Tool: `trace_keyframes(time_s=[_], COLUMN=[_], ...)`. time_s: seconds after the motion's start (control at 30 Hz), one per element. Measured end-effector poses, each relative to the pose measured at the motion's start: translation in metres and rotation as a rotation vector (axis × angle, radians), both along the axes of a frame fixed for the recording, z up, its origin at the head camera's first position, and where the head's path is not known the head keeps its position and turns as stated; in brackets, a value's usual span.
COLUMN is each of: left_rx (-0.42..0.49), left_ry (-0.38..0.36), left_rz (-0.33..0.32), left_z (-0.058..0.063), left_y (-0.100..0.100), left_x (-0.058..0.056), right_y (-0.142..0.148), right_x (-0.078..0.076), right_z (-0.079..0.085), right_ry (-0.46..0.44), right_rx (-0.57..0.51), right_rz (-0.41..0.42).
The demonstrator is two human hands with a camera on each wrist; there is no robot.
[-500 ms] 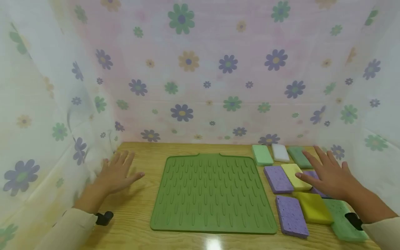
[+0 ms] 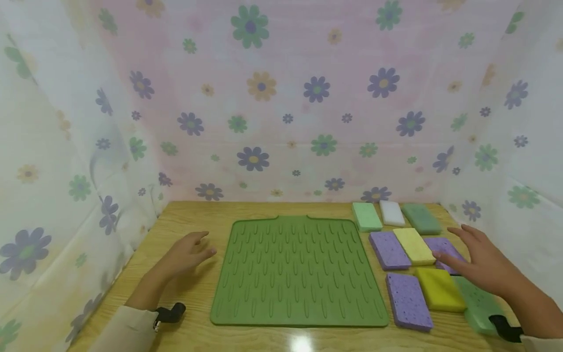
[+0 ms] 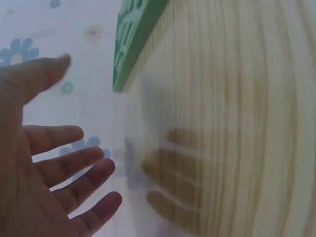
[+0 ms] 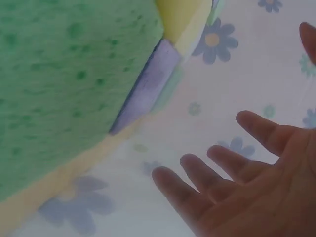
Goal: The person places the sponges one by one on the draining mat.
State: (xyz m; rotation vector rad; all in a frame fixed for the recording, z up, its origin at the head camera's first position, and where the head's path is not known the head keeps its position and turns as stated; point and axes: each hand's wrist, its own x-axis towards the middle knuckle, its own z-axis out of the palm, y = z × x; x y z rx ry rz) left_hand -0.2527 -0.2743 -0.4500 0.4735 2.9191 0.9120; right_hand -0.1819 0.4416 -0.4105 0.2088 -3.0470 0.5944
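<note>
Near side, right of the ridged green mat [image 2: 299,269]: pitted green sponge [image 2: 478,302], long axis running away, far end angled left. Right hand [image 2: 487,264] and left hand [image 2: 184,254] empty, well apart, fingers loose; since earlier frame, right drawn outward near purple sponge [image 2: 444,245], left inward toward the mat, whose tab points away.

The right hand [image 4: 261,182] is holding its fingers apart near a green sponge [image 4: 64,94] (a spotty one); a purple sponge [image 4: 148,89] is showing too.

Flower-printed cloth [image 2: 281,105] hangs around three sides; wood-grained tabletop [image 2: 200,288] lies below.
</note>
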Motion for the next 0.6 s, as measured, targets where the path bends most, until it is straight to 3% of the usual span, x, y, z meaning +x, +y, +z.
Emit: trace_keyframes(time_s=[0.23, 0.5, 0.6], left_rx=[0.146, 0.262, 0.282], left_ry=[-0.048, -0.111, -0.115], left_rz=[0.027, 0.05, 0.06], left_z=[-0.007, -0.014, -0.015], left_y=[0.015, 0.036, 0.039], left_x=[-0.002, -0.01, -0.011], right_y=[0.025, 0.063, 0.076], right_x=[0.012, 0.027, 0.029], right_z=[-0.009, -0.034, -0.045], right_ry=[-0.065, -0.291, -0.333], right_rx=[-0.003, -0.168, -0.23], right_rz=[-0.073, -0.155, -0.16])
